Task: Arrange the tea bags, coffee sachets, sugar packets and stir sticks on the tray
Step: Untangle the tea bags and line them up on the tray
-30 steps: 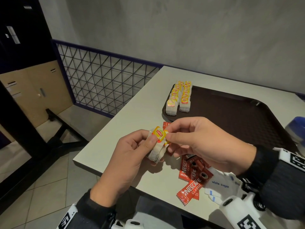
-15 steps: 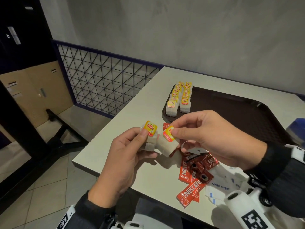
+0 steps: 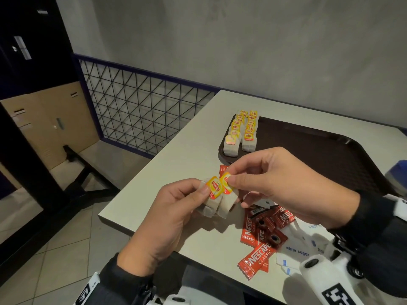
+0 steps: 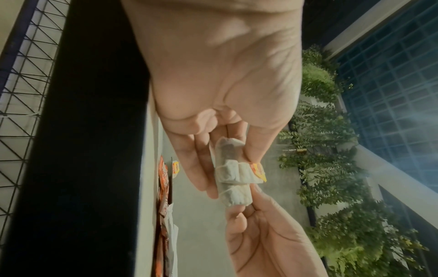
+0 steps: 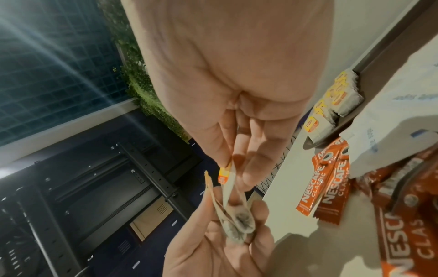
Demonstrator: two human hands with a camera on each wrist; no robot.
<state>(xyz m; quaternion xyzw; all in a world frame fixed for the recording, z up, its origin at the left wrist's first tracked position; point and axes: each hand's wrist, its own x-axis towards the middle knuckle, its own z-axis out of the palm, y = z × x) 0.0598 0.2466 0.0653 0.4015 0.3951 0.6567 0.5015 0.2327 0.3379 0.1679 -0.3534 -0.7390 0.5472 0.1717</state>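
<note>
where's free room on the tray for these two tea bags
The tray is bare right of the two tea bag rows, out to its far rim. The table left of the tray is bare too. Crowded: the near edge, with coffee sachets and sugar packets.

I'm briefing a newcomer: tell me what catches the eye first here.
Two Lipton tea bags, yellow tags side by side, held above the table's near edge: one pinched by the left hand, one by the right hand. Beyond them, two neat rows of tea bags fill the brown tray's left corner. Red Nescafe sachets lie jumbled below the right hand.
</note>
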